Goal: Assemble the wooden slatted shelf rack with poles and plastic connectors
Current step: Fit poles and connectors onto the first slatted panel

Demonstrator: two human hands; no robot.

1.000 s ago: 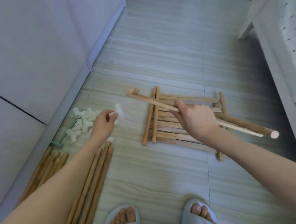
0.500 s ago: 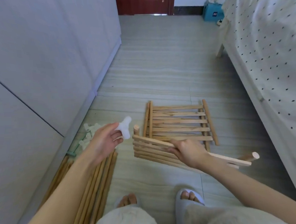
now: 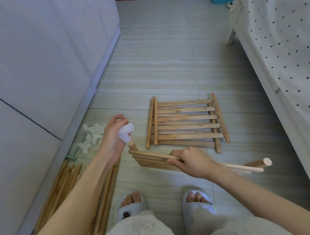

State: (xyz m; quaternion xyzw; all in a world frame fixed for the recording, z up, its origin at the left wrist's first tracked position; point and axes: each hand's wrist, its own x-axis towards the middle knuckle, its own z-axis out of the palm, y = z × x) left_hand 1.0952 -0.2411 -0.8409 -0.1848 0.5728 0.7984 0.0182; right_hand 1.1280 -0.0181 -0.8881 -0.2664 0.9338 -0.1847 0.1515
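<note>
My right hand [image 3: 190,161] grips a wooden slatted panel [image 3: 149,158] by its slats, held edge-up above the floor; its round end poles stick out at left and right. My left hand [image 3: 113,135] holds a white plastic connector [image 3: 125,132] right over the tip of the panel's left pole [image 3: 133,146], touching it. More slatted panels [image 3: 185,124] lie stacked flat on the floor beyond. A pile of white connectors [image 3: 92,135] sits by the wall at left. Loose wooden poles [image 3: 64,188] lie along the floor under my left forearm.
A grey cabinet wall [image 3: 40,60] runs along the left. A bed with a dotted white cover [image 3: 281,47] stands on the right. My feet in grey slippers [image 3: 198,200] are at the bottom. A small green tool [image 3: 74,154] lies beside the connectors.
My left hand brought the connector from beside the pile down onto the left pole tip. My right hand lifted the panel off the stack and drew it nearer to me.
</note>
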